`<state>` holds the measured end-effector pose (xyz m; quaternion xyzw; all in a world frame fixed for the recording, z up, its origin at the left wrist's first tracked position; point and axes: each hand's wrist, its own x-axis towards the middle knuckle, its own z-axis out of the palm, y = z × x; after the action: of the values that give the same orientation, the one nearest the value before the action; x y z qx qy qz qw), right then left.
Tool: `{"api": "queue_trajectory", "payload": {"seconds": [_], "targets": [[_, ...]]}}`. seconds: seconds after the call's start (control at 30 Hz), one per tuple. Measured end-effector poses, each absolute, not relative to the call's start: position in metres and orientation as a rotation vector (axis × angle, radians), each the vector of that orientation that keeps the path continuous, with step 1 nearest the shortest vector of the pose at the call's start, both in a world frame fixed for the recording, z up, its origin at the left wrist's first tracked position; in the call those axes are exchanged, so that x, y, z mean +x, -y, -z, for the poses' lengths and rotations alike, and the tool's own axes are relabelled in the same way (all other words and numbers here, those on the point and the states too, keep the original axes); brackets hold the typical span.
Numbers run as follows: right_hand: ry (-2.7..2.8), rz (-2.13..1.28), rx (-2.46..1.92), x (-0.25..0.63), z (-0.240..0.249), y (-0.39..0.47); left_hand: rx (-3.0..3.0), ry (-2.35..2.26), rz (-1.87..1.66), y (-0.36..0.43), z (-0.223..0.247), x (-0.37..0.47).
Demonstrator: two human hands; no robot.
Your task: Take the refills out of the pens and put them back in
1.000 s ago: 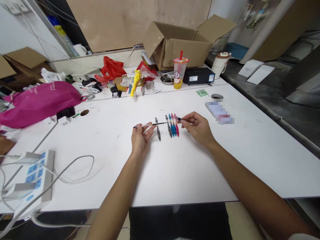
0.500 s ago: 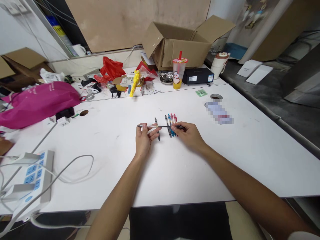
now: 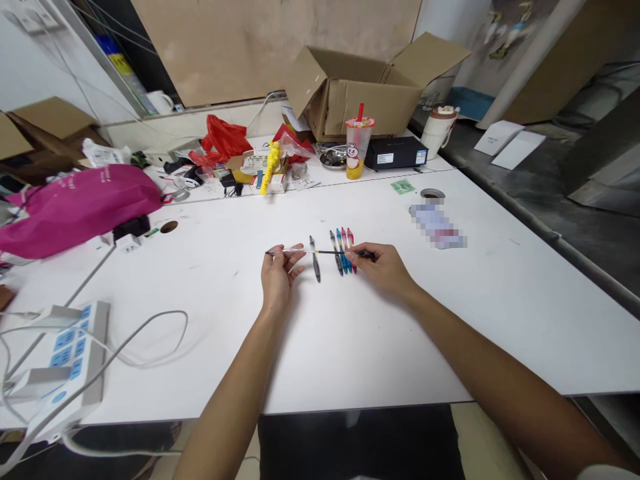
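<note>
A thin pen refill [image 3: 330, 253] stretches level between my hands above the table, clear on its left part, dark on its right, with a small yellowish band between. My left hand [image 3: 278, 277] pinches the clear end between thumb and finger, its other fingers loosely spread. My right hand [image 3: 384, 268] pinches the dark end, where a thicker black piece [image 3: 368, 255], like a pen grip, shows partly behind the fingers. A lone grey pen [image 3: 315, 260] lies below, between the hands. Right of it is a row with a grey pen [image 3: 337, 253], blue pens [image 3: 344, 251] and red pens [image 3: 351, 237], partly covered by my right hand.
A power strip [image 3: 93, 347] with looping cable lies at the left. Along the back are a magenta bag [image 3: 95, 207], a yellow stick-like item [image 3: 271, 168], a drink cup [image 3: 355, 150], a black box [image 3: 396, 153] and a cardboard box [image 3: 370, 103]. A tape roll [image 3: 432, 193] lies right.
My left hand has moved a little to the left, and more of the clear part shows between the hands. My right hand has shifted only slightly right.
</note>
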<state>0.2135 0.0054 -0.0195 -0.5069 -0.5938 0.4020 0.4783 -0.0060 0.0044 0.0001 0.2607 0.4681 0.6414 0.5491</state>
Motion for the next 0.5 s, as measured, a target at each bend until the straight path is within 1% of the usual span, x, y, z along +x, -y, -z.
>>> {"api": "queue_trajectory", "payload": {"seconds": [0.37,0.5], "targets": [[1.459,-0.963,-1.241,0.215,0.02,-0.006,0.63,-1.062,-1.5,-0.004,0.0,-0.003],[1.518,-1.023,-1.255,0.21,0.022,-0.002,0.665,-0.979,-1.382,0.001,0.003,0.008]]}}
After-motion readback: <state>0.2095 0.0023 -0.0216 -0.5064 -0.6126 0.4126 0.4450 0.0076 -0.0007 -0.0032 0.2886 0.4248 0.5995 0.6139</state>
